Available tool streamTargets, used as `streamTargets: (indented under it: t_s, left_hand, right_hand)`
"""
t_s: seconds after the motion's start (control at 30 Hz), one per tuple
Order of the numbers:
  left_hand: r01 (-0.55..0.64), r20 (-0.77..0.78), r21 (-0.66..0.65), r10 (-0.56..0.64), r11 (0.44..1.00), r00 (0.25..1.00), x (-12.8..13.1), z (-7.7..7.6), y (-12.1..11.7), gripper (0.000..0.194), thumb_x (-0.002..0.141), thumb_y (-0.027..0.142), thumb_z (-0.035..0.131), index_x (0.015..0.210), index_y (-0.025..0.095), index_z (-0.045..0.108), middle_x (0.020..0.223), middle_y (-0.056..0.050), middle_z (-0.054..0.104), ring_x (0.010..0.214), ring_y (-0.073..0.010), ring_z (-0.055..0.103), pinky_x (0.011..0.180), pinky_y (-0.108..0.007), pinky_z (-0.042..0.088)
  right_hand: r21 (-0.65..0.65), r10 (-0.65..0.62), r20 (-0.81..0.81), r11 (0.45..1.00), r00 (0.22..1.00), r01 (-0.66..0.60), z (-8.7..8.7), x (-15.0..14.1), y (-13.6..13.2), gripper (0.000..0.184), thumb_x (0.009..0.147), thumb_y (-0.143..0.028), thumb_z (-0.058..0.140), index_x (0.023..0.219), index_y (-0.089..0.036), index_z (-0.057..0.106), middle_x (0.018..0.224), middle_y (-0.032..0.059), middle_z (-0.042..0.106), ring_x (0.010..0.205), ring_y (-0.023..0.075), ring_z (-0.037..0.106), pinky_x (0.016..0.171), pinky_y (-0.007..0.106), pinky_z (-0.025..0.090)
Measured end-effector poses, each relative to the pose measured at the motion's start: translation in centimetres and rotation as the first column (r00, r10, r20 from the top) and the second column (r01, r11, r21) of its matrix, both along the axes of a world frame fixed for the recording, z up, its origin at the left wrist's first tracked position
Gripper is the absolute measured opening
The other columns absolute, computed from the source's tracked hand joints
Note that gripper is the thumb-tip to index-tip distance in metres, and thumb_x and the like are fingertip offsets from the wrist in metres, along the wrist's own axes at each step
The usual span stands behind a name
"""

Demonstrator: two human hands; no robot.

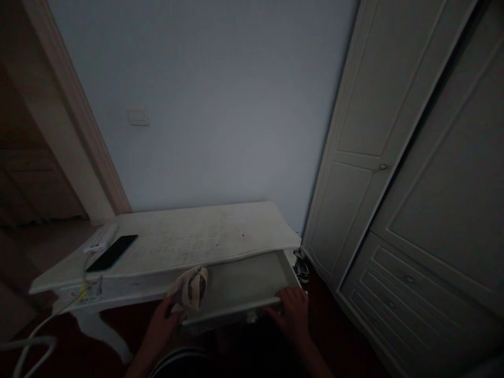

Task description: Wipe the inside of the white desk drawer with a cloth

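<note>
A white side table (185, 239) stands against the wall with its drawer (240, 286) pulled out. My left hand (163, 315) is closed on a crumpled pale cloth (191, 286) at the drawer's front left corner. My right hand (291, 307) grips the drawer's front edge at the right, fingers curled over it. The inside of the drawer looks bare where it shows.
A black phone (112, 253) and a white remote-like object (101, 239) lie on the table's left end, with a white cable (43, 320) hanging below. A tall white wardrobe (413, 173) fills the right side. A light switch (137, 117) sits on the wall. A doorway opens at left.
</note>
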State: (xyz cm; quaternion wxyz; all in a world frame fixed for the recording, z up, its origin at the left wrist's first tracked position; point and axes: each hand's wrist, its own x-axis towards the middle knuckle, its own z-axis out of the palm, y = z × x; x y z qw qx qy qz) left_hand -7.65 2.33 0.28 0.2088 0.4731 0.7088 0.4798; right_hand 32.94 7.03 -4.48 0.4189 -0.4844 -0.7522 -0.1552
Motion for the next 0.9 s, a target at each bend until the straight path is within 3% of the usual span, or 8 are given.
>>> streamTargets:
  t_s: [0.1,0.23,0.37,0.5,0.57,0.7,0.83,0.9]
  left_hand:
    - [0.015,-0.062,0.066,-0.011,0.998,0.998,-0.6,1.3,0.3,0.052,0.055,0.039,0.065,0.103,0.023,0.078,0.115,-0.010,0.080,0.119,-0.0393,0.071,0.104,-0.052,0.058]
    - [0.035,-0.356,0.179,0.032,0.983,0.934,-0.7,4.1,0.4,0.050,0.068,0.034,0.063,0.115,0.024,0.073,0.138,-0.010,0.068,0.131,-0.0365,0.062,0.111,-0.051,0.053]
    - [0.064,-0.767,-0.012,-0.050,0.998,0.640,1.7,6.0,0.9,0.054,0.071,0.010,0.064,0.121,0.025,0.074,0.160,-0.011,0.054,0.146,-0.0370,0.047,0.118,-0.056,0.043]
    - [0.078,-0.861,-0.225,-0.235,0.971,0.451,4.8,5.5,0.9,0.071,0.079,-0.005,0.052,0.136,0.032,0.071,0.165,-0.009,0.051,0.150,-0.0362,0.045,0.113,-0.060,0.042]
    - [0.106,-0.859,-0.242,-0.264,0.964,0.440,5.3,5.0,0.7,0.080,0.079,-0.005,0.051,0.147,0.036,0.064,0.167,-0.007,0.049,0.152,-0.0353,0.043,0.114,-0.061,0.039]
    - [0.209,-0.793,-0.237,-0.313,0.949,0.523,4.1,4.7,0.9,0.093,0.076,0.008,0.065,0.163,0.036,0.044,0.159,-0.005,0.058,0.146,-0.0321,0.049,0.116,-0.049,0.040]
    - [0.251,-0.763,-0.168,-0.287,0.953,0.579,3.5,4.9,2.2,0.037,0.092,0.035,0.065,0.126,0.030,0.078,0.130,-0.008,0.074,0.123,-0.0330,0.060,0.111,-0.048,0.044]
    - [0.255,-0.787,-0.174,-0.290,0.951,0.544,4.0,5.0,3.0,0.030,0.098,0.031,0.055,0.110,0.028,0.082,0.117,-0.009,0.076,0.116,-0.0316,0.062,0.108,-0.047,0.044]
  right_hand:
    - [0.008,0.000,0.007,1.000,1.000,0.000,0.0,0.0,0.0,0.044,0.093,-0.071,0.069,0.095,-0.027,0.069,0.090,0.0036,0.070,0.089,0.0268,0.061,0.093,0.044,0.038]
    - [-0.002,0.000,-0.015,1.000,1.000,0.000,0.1,-0.1,-0.1,0.047,0.093,-0.074,0.067,0.094,-0.027,0.068,0.089,0.0029,0.069,0.087,0.0262,0.061,0.093,0.044,0.038]
    - [-0.006,-0.007,-0.008,1.000,1.000,0.007,0.3,-0.1,-0.1,0.047,0.094,-0.074,0.065,0.093,-0.027,0.067,0.090,0.0035,0.069,0.089,0.0267,0.062,0.093,0.044,0.037]
    - [0.004,-0.008,0.014,1.000,1.000,0.008,0.3,-0.1,-0.1,0.045,0.094,-0.072,0.066,0.091,-0.027,0.067,0.087,0.0032,0.067,0.086,0.0265,0.060,0.091,0.043,0.038]
    - [-0.004,-0.002,0.017,1.000,1.000,0.002,0.3,-0.1,-0.1,0.044,0.093,-0.071,0.068,0.092,-0.027,0.067,0.087,0.0031,0.066,0.087,0.0263,0.060,0.090,0.043,0.038]
    - [0.013,-0.008,-0.003,1.000,1.000,0.008,0.5,-0.2,-0.2,0.043,0.094,-0.070,0.067,0.092,-0.026,0.067,0.088,0.0033,0.067,0.087,0.0263,0.059,0.091,0.043,0.038]
    - [0.016,0.000,-0.016,1.000,1.000,0.001,0.6,-0.3,-0.2,0.043,0.098,-0.069,0.062,0.092,-0.027,0.066,0.086,0.0032,0.067,0.084,0.0257,0.059,0.089,0.042,0.037]
    - [0.016,0.003,-0.021,1.000,1.000,-0.003,0.6,-0.3,-0.1,0.045,0.098,-0.071,0.061,0.093,-0.027,0.066,0.087,0.0034,0.067,0.086,0.0259,0.059,0.090,0.043,0.037]
